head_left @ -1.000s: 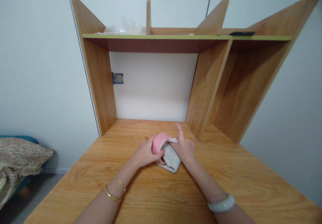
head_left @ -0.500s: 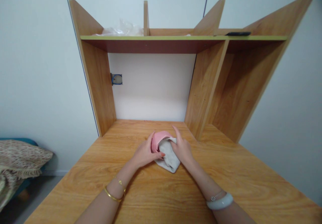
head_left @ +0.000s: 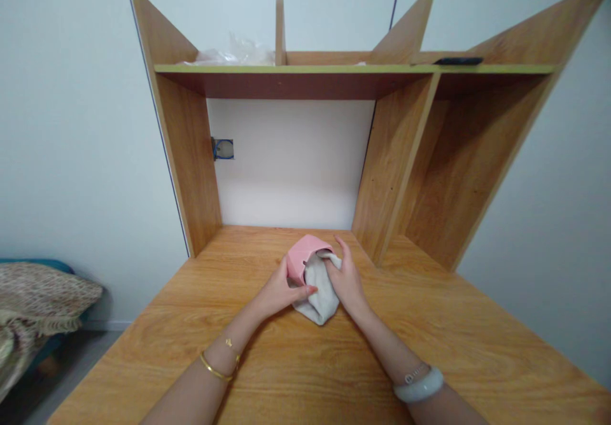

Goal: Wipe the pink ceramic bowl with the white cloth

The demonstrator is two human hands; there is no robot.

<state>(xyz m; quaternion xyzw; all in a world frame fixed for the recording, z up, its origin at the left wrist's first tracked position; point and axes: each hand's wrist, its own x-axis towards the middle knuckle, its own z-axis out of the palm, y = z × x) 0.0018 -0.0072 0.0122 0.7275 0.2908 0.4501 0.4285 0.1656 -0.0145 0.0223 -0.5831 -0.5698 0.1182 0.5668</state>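
My left hand grips a hollow pink container by its left side, with the thumb across the near side. The container has angled sides and is tipped so that its opening faces toward me and to the right; its exact kind I cannot tell. A pale grey cloth is bunched at the opening and hangs down below it. My right hand presses the cloth into the opening, its index finger raised outside and the other fingers partly hidden in the cloth.
Both hands are over a wooden desk. Behind stands a wooden hutch with uprights and a shelf, carrying a clear plastic bag and a flat black object. An open wall socket box shows at the back. A patterned blanket lies at left.
The pink container has turned in my left hand and risen slightly, so more of its outer side shows. My right hand and the cloth have shifted along its rim.
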